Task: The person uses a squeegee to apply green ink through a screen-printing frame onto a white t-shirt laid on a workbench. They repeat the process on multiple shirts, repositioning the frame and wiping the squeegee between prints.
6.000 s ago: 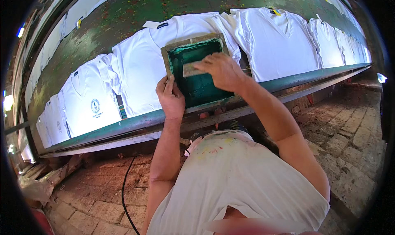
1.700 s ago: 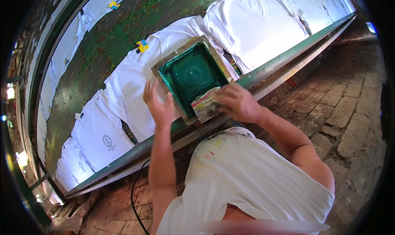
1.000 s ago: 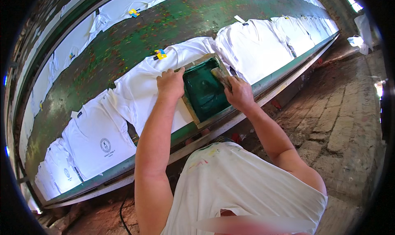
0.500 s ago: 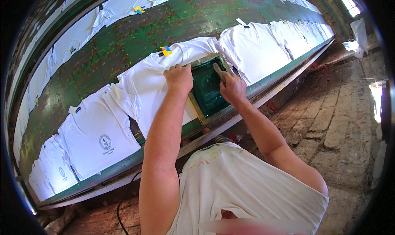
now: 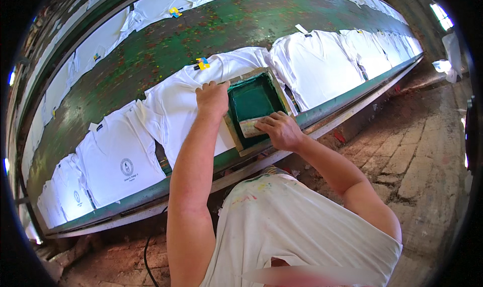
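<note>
From where I stand, the shallow wooden frame (image 5: 283, 93) lies on a white shirt (image 5: 183, 117), its dark green mesh (image 5: 257, 97) facing up. The right hand (image 5: 283, 131) is clamped on a flat scraper (image 5: 248, 128) low inside it. The left hand (image 5: 213, 99) sits at the upper left corner; whether it grips or only presses, I can't tell. The frame looks stiff and fairly light, best held by its rails; the mesh is likely delicate, perhaps slick. Beyond spreads the spotted green table (image 5: 211, 29), with a printed shirt (image 5: 108, 159) to the left.
</note>
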`<state>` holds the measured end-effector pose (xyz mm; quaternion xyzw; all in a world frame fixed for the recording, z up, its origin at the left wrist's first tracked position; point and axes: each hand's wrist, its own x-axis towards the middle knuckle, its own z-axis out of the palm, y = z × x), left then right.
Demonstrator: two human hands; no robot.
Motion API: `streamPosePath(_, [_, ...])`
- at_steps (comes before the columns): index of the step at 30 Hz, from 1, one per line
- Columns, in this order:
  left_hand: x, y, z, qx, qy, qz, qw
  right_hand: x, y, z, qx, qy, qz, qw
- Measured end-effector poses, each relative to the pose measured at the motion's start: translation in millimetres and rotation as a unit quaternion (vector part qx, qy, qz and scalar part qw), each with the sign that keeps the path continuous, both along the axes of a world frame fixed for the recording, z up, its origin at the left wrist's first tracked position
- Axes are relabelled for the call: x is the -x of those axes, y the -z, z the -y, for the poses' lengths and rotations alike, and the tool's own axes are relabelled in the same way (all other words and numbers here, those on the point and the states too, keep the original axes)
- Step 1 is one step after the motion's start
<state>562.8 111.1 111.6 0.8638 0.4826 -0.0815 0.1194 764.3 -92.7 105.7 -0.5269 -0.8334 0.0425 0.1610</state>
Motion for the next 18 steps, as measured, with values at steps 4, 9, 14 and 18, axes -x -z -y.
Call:
streamPosePath(4, [2.6,1.4,-1.0,0.004,-0.003,0.001,1.000,-33.2,-16.1,-12.2,0.100,-0.091,0.000,0.991])
streamPosePath(9, [8.7,4.1,-0.7,0.020,-0.021,0.038,0.999,-68.1,-29.2,-81.5,0.260,-0.086,-0.034,0.961])
streamPosePath(14, [7.5,1.8,1.0,0.028,-0.035,0.025,0.999,-62.8,-8.9,-138.2,0.070,-0.052,-0.054,0.995])
streamPosePath(18, [4.8,0.6,4.3,0.024,-0.049,0.028,0.998,-61.8,5.6,-130.5,0.016,-0.080,-0.063,0.995])
